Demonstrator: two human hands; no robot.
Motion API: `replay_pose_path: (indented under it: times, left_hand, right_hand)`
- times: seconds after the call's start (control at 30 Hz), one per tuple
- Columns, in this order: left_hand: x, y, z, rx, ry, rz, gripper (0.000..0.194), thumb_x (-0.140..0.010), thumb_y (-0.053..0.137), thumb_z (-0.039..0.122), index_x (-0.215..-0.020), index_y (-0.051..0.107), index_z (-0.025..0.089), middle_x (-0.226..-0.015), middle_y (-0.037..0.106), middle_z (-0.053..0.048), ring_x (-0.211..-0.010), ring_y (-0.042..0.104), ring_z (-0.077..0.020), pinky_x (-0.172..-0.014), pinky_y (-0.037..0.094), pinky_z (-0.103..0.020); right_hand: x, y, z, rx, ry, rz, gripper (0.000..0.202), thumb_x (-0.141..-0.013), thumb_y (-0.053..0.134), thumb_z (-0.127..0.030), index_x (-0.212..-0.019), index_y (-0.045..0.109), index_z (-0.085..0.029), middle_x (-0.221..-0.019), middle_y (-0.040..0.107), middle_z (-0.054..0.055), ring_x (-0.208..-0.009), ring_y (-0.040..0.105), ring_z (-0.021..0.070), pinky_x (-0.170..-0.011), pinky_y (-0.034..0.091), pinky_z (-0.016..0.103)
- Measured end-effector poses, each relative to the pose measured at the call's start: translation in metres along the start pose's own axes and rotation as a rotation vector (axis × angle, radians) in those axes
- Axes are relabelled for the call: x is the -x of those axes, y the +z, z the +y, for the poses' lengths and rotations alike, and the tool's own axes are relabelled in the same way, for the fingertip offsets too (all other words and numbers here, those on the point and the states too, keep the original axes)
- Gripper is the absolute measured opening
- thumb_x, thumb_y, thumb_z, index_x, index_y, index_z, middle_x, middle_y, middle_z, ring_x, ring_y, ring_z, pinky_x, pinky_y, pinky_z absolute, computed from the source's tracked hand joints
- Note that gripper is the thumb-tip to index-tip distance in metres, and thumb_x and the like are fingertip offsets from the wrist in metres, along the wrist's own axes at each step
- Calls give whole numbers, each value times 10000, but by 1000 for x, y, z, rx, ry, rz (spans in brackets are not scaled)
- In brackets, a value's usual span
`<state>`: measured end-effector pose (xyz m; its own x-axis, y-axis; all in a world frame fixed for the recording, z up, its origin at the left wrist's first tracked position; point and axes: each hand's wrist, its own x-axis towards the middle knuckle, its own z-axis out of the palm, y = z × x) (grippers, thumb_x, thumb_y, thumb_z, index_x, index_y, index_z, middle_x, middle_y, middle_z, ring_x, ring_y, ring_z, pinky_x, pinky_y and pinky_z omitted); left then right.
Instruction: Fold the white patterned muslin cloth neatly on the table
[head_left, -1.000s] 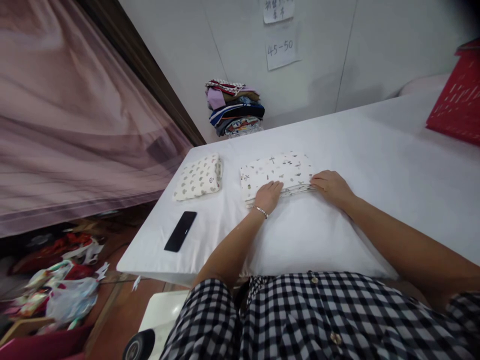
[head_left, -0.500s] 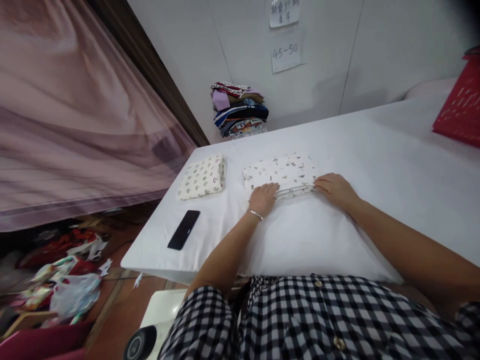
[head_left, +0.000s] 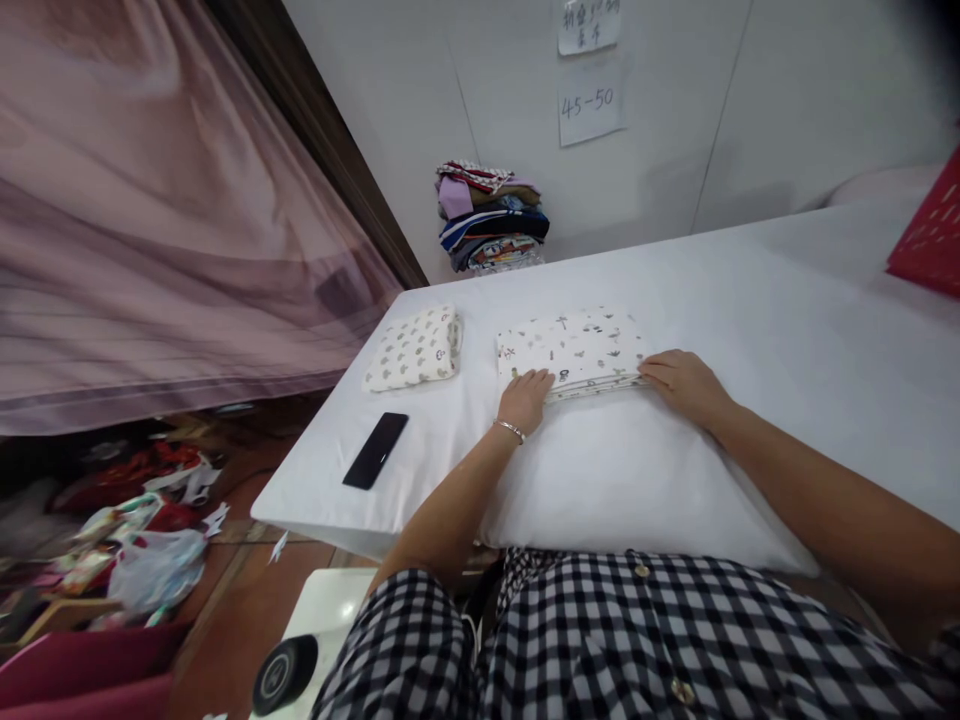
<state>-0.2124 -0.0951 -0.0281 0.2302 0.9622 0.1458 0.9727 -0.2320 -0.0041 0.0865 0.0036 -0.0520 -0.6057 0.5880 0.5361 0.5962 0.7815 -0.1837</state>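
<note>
Folded cloth with small printed figures (head_left: 574, 345) lies flat on the white-covered worktop (head_left: 757, 330), in front of the person, its layered edge facing them. Left hand (head_left: 527, 398) on the near left corner, fingers side by side and laid over the edge; thumb hidden, so can't tell if it pinches. Right hand (head_left: 684, 385) at the near right corner, fingers close together, tips touching the edge – can't tell if they grip it or just press. Bracelet (head_left: 510, 430) on the left wrist. Second folded cloth (head_left: 411, 350), leaf-like print, sits to the left, apart from the first. Black phone (head_left: 376, 450) lies nearer the person, below that second cloth. Pile of folded fabrics (head_left: 491, 220) beyond the far edge, by the wall – paper sign (head_left: 591, 105) above reads "45-50". Red basket (head_left: 930, 240) at far right, partly out of view.
</note>
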Motion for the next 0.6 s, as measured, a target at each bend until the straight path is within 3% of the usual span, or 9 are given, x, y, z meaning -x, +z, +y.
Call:
replay_pose_path:
  times: [0.2, 0.33, 0.47, 0.6]
  left_hand:
    - [6, -8, -4, 57, 10, 15, 484, -850, 434, 104, -1331, 450, 153, -1398, 465, -66, -1309, 389, -198, -1106, 295, -389]
    - [-1, -11, 8, 105, -28, 93, 405, -910, 457, 289, -1300, 482, 184, -1381, 484, -71, -1293, 411, -210, -1102, 293, -421]
    - [-13, -5, 18, 117, 8, 100, 370, -931, 445, 339, -1272, 511, 211, -1365, 505, -55, -1300, 405, -203, -1085, 318, -401]
    - [-14, 3, 17, 85, 38, 74, 338, -952, 399, 276, -1269, 516, 261, -1350, 522, -24, -1308, 398, -184, -1079, 326, -395]
  right_hand:
    - [-9, -14, -10, -35, 14, -37, 293, -898, 411, -314, -976, 691, -281, -1032, 684, 41, -972, 605, 271, -844, 486, 484]
    - [-30, -20, -30, -87, -76, -30, 284, -897, 423, -283, -1022, 673, -238, -1053, 673, 68, -984, 602, 259, -855, 488, 443]
    - [-41, -7, -39, -124, -160, -87, 286, -902, 447, -304, -1075, 659, -219, -1106, 659, 88, -1013, 595, 255, -866, 481, 447]
    - [-29, 13, -28, -150, -156, -93, 316, -933, 393, -280, -1131, 639, -268, -1179, 645, 54, -1110, 566, 235, -908, 452, 474]
